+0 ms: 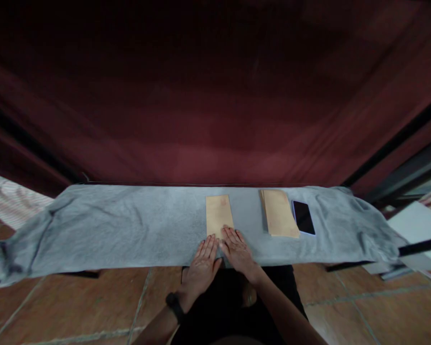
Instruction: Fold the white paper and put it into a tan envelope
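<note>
A single tan paper envelope (218, 211) lies flat on the grey cloth (158, 220), its long side pointing away from me. My left hand (203, 261) rests flat over its near left corner, fingers stretched out. Beside it, my right hand (237, 249) lies flat on the near right part, fingers extended. Both palms face down and cover the envelope's near end. To the right sits a stack of similar envelopes (280, 213), slightly fanned, with neither hand touching it.
A dark-screened phone (303, 217) lies right of the stack. Behind the narrow cloth-covered surface rises a dark red panel (208, 163). White boxes or boards (418, 225) stand at the far right. Tiled floor (122, 297) shows below the near edge.
</note>
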Tool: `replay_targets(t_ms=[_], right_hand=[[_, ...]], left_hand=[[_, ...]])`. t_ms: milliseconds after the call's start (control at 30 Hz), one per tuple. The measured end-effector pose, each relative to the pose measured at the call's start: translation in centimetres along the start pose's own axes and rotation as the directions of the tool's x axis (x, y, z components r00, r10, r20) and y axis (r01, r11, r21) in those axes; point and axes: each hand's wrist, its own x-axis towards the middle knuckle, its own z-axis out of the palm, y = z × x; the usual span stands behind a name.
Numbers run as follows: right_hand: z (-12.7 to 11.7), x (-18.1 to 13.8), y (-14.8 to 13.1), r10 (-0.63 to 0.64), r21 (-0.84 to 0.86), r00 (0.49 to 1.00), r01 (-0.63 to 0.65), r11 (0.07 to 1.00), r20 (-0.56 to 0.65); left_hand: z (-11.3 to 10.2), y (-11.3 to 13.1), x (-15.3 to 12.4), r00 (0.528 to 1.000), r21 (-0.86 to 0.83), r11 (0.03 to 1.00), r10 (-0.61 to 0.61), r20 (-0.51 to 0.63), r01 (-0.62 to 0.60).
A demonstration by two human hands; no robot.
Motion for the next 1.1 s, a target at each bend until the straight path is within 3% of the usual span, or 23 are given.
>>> replay_targets(t_ms=[233,400,700,867,1033,1100], right_hand=[[1.8,5.5,2.2,0.091,-0.030,0.995,-0.090,0.995,0.035],[2.7,8.7,3.3,0.158,-0.037,0.986,-0.156,0.987,0.054],[2.8,12.0,3.8,0.227,-0.054,0.974,-0.226,0.973,0.015],[2.4,10.0,2.8,0.211,-0.052,0.977,-0.210,0.976,0.017],[2.3,3.6,-0.3,-0.004,-0.058,0.998,0.001,0.998,-0.061],[2.2,1.1,-1.5,-0.008,-0.058,0.993,0.001,0.998,-0.117]], left_hand=[[-1.1,0.5,0.4,1.000,0.019,1.000,-0.005,0.000,0.005],[-0.8,0.4,0.3,1.000,0.038,0.999,-0.022,0.003,0.021],[-0.8,0.3,0.5,1.000,0.032,0.999,-0.018,0.024,0.017],[-1.0,0.7,0.4,1.000,0.030,0.999,-0.030,0.002,0.030],[-1.1,0.7,0.3,0.999,0.043,0.999,-0.018,-0.031,0.019],[-1.0,0.7,0.3,0.999,0.053,0.999,0.004,-0.042,-0.002]])
